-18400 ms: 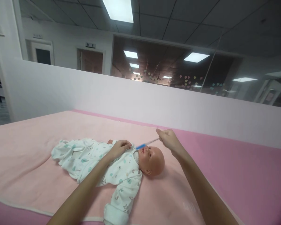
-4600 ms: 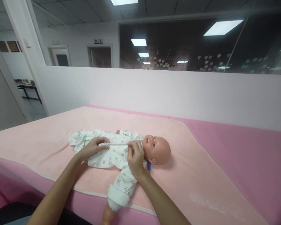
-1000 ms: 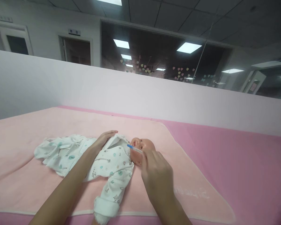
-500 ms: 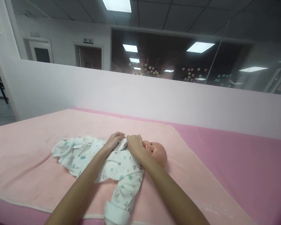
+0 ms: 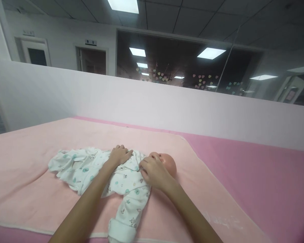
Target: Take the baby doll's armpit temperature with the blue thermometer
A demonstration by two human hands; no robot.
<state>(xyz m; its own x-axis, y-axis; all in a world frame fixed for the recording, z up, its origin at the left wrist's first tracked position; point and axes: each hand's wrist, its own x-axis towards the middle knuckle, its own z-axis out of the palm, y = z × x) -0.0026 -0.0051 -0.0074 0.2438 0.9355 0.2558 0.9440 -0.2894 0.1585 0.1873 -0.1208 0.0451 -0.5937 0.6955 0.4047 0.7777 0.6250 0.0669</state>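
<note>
A folded white cuff (image 5: 122, 231) lies across the near edge of the peach blanket (image 5: 207, 189). It ends the sleeve of a doll (image 5: 124, 184) on its back mid-blanket, legs toward the left edge, head toward the right. The right hand (image 5: 154, 171) curls its fingers over the collar by the doll's chin; I cannot tell if they grip anything. The left hand (image 5: 119, 156) rests on the chest, fingers loosely spread. Past the far edge: a low white wall (image 5: 152, 108), then 2 doorways (image 5: 93, 61).

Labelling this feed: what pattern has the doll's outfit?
The outfit is white with teal spots and small drawings, seen best in the head view.
</note>
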